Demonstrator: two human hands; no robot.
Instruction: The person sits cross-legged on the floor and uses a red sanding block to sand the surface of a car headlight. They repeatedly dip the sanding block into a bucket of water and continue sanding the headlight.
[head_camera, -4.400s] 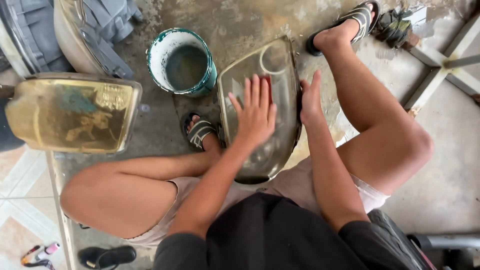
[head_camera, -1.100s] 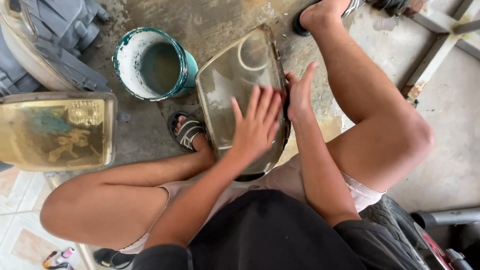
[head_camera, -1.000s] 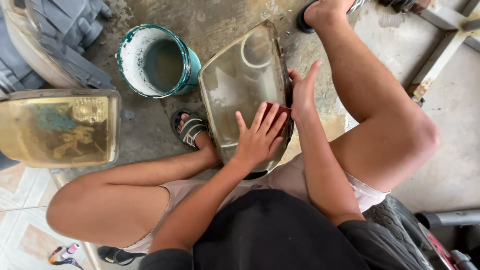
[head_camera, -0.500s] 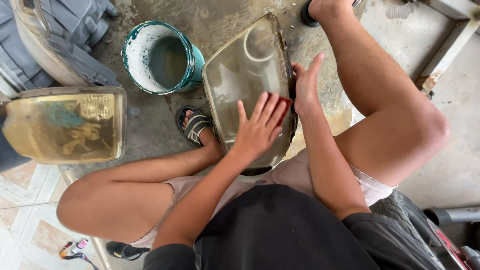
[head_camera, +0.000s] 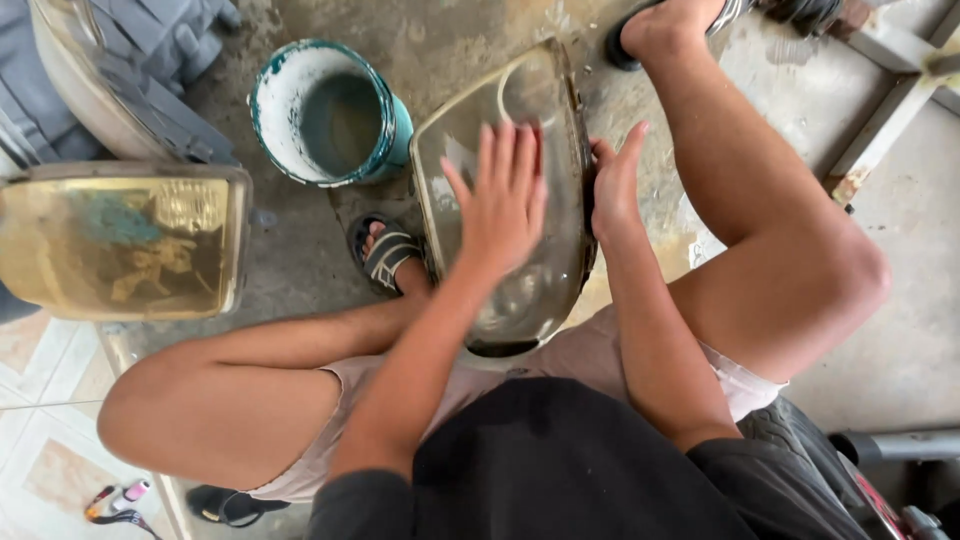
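We see two headlight lenses: one clear lens (head_camera: 520, 200) on the floor between our knees, one yellowed lens (head_camera: 120, 240) well apart at left. One bucket (head_camera: 325, 110). Left hand (head_camera: 505, 200) flat on the clear lens, fingers spread, grasping nothing; right hand (head_camera: 615, 185) open, steadying its edge.

The floor (head_camera: 300, 260) is rough, stained concrete, meeting patterned tiles (head_camera: 40, 440) at the lower left and paler concrete at the right. On it stand a teal paint-smeared bucket (head_camera: 325, 112), a yellowed headlight lens (head_camera: 120, 242) at the left, and a clear headlight lens (head_camera: 520, 200) propped between the person's sandalled feet (head_camera: 388, 255). A grey plastic housing (head_camera: 130, 70) lies at the upper left, pale wooden bars (head_camera: 890, 100) at the upper right, and a small marker-like object (head_camera: 118, 497) on the tiles.
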